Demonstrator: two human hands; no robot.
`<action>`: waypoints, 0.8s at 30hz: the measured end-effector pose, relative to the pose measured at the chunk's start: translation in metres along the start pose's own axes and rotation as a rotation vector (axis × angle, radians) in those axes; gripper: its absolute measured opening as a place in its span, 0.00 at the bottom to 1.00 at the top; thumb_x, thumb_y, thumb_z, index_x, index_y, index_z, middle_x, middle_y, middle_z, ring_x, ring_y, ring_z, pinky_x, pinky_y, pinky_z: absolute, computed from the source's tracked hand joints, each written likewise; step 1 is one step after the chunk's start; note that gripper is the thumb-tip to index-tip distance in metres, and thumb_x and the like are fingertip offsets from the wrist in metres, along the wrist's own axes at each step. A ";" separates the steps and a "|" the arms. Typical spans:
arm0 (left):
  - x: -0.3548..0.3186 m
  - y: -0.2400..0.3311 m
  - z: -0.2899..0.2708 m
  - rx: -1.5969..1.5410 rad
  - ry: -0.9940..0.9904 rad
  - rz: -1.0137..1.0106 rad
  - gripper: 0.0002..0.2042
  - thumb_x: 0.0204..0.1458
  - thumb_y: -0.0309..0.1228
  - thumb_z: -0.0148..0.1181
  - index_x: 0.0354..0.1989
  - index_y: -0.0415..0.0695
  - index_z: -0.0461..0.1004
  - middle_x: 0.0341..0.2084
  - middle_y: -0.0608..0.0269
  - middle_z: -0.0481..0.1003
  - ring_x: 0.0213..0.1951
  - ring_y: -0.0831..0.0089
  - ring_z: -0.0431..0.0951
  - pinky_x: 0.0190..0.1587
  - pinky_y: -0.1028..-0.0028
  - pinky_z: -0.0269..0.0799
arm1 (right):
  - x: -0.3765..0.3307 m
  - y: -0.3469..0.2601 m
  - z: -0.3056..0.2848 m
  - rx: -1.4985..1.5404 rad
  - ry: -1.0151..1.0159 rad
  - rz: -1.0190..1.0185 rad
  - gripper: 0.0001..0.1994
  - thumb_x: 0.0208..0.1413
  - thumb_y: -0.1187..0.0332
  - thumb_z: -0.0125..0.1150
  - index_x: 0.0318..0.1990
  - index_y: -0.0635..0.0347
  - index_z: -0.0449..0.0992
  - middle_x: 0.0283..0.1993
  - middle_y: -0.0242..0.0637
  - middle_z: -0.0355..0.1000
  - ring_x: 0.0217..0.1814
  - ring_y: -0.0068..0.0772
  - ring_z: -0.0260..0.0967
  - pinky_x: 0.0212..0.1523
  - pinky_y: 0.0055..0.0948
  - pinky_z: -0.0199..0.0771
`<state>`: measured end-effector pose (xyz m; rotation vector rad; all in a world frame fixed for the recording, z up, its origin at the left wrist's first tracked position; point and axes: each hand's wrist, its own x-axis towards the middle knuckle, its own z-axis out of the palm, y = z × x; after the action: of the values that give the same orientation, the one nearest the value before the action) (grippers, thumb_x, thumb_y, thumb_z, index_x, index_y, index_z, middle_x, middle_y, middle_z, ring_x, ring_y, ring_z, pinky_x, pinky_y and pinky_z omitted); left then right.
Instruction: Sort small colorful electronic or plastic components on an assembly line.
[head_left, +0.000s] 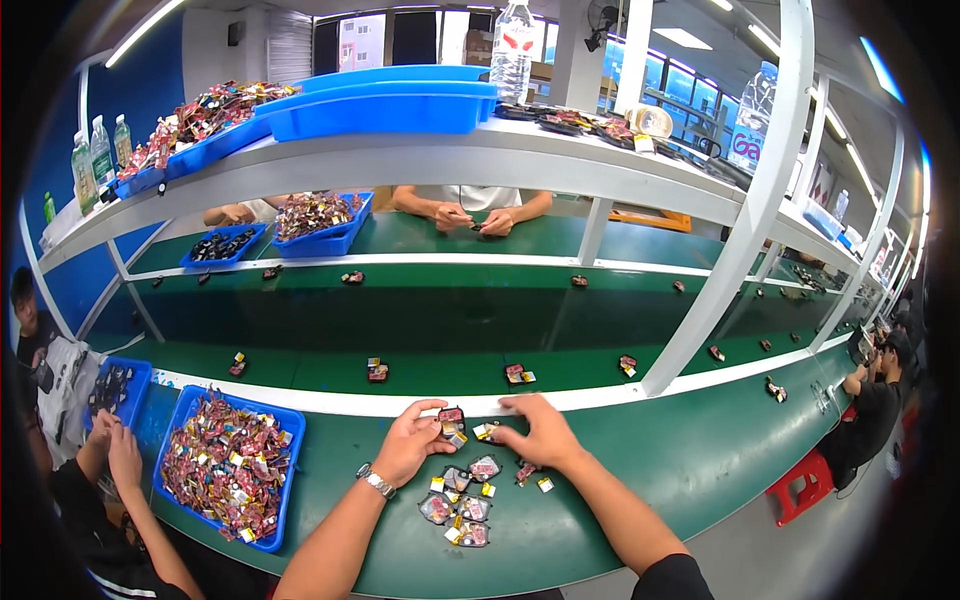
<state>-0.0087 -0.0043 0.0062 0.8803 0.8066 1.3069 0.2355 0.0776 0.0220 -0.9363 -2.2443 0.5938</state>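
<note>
Between the thumb and fingers of my left hand [408,445] is a small black-rimmed part with a red circuit board [452,418] and a yellow-white tab. A watch with a metal band is on that wrist. My right hand [545,432], just across from it, pinches a similar piece with a yellow-white tab [486,432], partly covered by the thumb. Close below both hands, several dark-rimmed parts with red boards [473,508] lie in a loose group on the green bench [660,470]. One more dark piece [526,470] rests under my right hand.
A blue tray [297,425] heaped with red and yellow-white pieces stands left of my arm. Beyond the white rail [330,402], similar parts sit spaced along a green belt [445,372]. A white post [735,220] rises at right. Co-workers' hands [118,445] work at left and opposite.
</note>
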 end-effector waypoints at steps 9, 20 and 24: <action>0.001 0.000 0.004 0.004 0.007 -0.021 0.17 0.61 0.23 0.49 0.58 0.41 0.62 0.41 0.55 0.76 0.40 0.68 0.79 0.42 0.70 0.78 | 0.042 0.054 0.005 -0.319 0.245 0.277 0.24 0.43 0.62 0.71 0.49 0.63 0.74 0.48 0.45 0.71 0.52 0.50 0.65 0.54 0.42 0.67; 0.002 -0.002 0.004 0.038 0.019 0.008 0.16 0.62 0.22 0.47 0.58 0.41 0.61 0.44 0.52 0.75 0.41 0.67 0.79 0.44 0.68 0.80 | 0.040 0.054 0.013 -0.260 0.335 0.358 0.21 0.41 0.63 0.74 0.38 0.64 0.71 0.39 0.46 0.73 0.45 0.50 0.68 0.47 0.43 0.70; 0.004 -0.004 0.005 0.017 0.024 0.017 0.16 0.61 0.23 0.49 0.57 0.42 0.61 0.45 0.51 0.76 0.43 0.66 0.79 0.46 0.66 0.79 | 0.037 0.053 0.012 -0.235 0.386 0.360 0.20 0.41 0.62 0.73 0.37 0.64 0.71 0.36 0.46 0.73 0.43 0.50 0.69 0.46 0.43 0.70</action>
<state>-0.0020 -0.0009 0.0052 0.8883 0.8313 1.3292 0.2312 0.1373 -0.0048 -1.4560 -1.8356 0.2689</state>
